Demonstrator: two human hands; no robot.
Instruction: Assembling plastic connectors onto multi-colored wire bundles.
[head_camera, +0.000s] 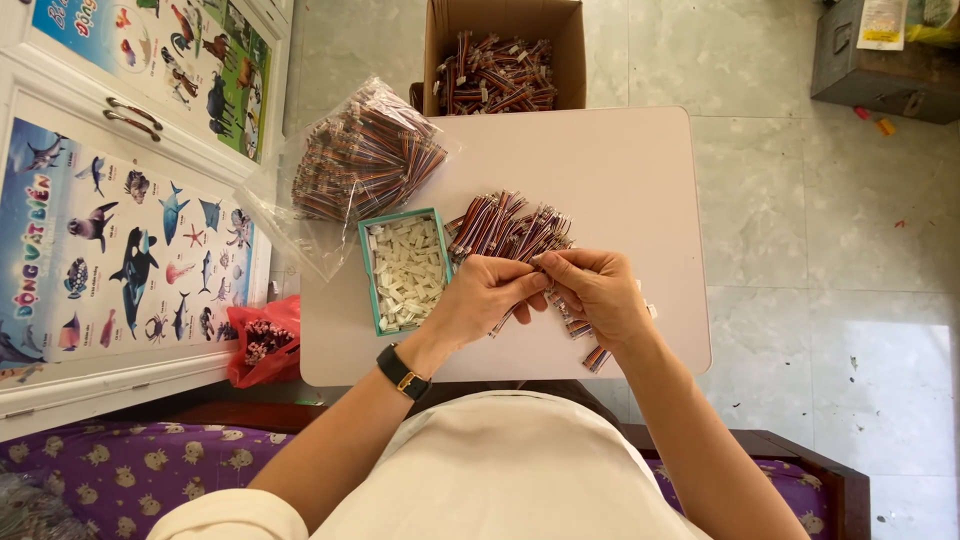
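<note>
Multicoloured wire, striped red, blue and brown, runs between the two hands at the middle of the bench. The left hand (478, 297), with a black watch (403, 372) on its wrist, is curled narrow, its fingertips pinched on one wire lead (505, 318) that slants down and left from the grip. The right hand (598, 292) is closed around a small bundle of wire leads (583, 340), whose ends stick out below the palm towards the bench's near edge. The fingertips of both hands meet, touching, just under a loose pile of wire leads (508, 226) lying on the bench top.

Just left of the left hand stands a teal tray (364, 262) full of small white connectors (405, 270), its right wall close to the pile. Beyond it, at the bench's far left corner, a clear plastic bag (352, 165) of the same leads hangs partly over the edge. A cardboard box (500, 40) with more leads sits on the floor, against the far edge.

The pale pink bench (640, 170) is bare across its right half, from the hands out to the right edge and the far right corner. A red bag (262, 340) lies below the left edge, beside a white cabinet with animal posters (120, 220). Tiled floor (820, 250) lies open to the right.
</note>
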